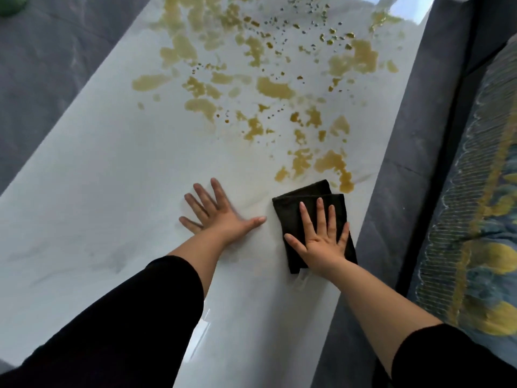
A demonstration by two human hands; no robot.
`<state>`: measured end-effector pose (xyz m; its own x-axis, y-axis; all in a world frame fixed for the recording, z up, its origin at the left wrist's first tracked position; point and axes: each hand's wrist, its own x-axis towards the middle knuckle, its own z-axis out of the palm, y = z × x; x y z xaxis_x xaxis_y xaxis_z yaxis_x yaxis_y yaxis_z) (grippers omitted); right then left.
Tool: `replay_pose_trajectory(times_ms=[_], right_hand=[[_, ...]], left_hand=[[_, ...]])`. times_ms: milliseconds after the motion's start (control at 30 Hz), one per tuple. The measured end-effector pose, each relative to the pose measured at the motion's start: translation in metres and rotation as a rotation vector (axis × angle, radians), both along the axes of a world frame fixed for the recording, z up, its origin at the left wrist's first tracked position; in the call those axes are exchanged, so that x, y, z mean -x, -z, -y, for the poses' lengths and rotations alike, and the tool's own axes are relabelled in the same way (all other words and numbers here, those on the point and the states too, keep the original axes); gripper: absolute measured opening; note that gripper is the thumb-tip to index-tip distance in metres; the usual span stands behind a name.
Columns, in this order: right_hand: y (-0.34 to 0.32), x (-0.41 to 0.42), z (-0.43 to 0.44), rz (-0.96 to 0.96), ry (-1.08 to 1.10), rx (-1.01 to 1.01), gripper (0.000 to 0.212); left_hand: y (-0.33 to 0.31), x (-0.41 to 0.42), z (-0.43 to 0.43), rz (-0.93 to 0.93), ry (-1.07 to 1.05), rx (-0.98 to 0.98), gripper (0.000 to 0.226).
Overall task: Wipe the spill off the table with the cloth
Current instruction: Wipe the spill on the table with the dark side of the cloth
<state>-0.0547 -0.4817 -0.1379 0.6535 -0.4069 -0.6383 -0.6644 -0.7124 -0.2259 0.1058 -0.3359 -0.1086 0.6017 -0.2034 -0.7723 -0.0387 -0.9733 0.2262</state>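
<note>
At the near end of the white table (112,177), the right hand (321,239) lies flat on the folded dark cloth (291,211), fingers straight and spread. The palm presses the fabric down and nothing curls round it. This flat hold is judged to spread pressure across the whole pad, so that it slides and soaks evenly. The left hand (221,214) rests just beside it, palm down on bare tabletop, fingers splayed and holding nothing. It appears to serve as a brace while the person leans forward. A faint yellowish streak marks the surface between the two hands. The cloth sits near the table's right edge, its far corner next to the nearest yellow-brown patch of the spill (275,88); whether the two touch cannot be told. From there the spill runs in many blotches and specks to the far end, across most of the table's width. On this evidence the wiping is judged to be at an early stage, with the bulk of the liquid not yet taken up. Outside the table, grey floor (42,65) shows on both sides. A blue and yellow patterned fabric (481,191) lies to the right, and a green object (11,4) is cut off at the top left corner.
</note>
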Motion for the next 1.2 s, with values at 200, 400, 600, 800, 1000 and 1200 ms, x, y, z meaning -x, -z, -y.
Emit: replay_pose_trajectory(times_ms=[200,400,600,800,1000,1200], right_hand=[[0.001,0.001,-0.003,-0.025,-0.031,0.044,0.076],[-0.005,-0.002,0.0,-0.081,-0.078,0.05,0.078],[-0.008,-0.001,0.0,-0.064,-0.094,0.073,0.076],[-0.027,-0.002,0.006,0.022,-0.14,-0.013,0.084],[-0.026,-0.007,0.012,0.108,-0.453,-0.041,0.074],[-0.005,0.011,0.033,0.106,-0.649,0.07,0.068]], left_hand=[[0.009,0.0,-0.003,-0.009,-0.014,-0.007,0.146],[0.005,-0.001,-0.002,-0.03,-0.017,-0.013,0.146],[0.006,0.002,0.001,-0.011,-0.051,-0.048,0.146],[0.004,0.002,0.003,0.016,-0.063,-0.102,0.145],[0.01,0.004,0.003,0.043,-0.075,-0.077,0.146],[0.011,0.005,0.0,0.05,-0.077,-0.048,0.144]])
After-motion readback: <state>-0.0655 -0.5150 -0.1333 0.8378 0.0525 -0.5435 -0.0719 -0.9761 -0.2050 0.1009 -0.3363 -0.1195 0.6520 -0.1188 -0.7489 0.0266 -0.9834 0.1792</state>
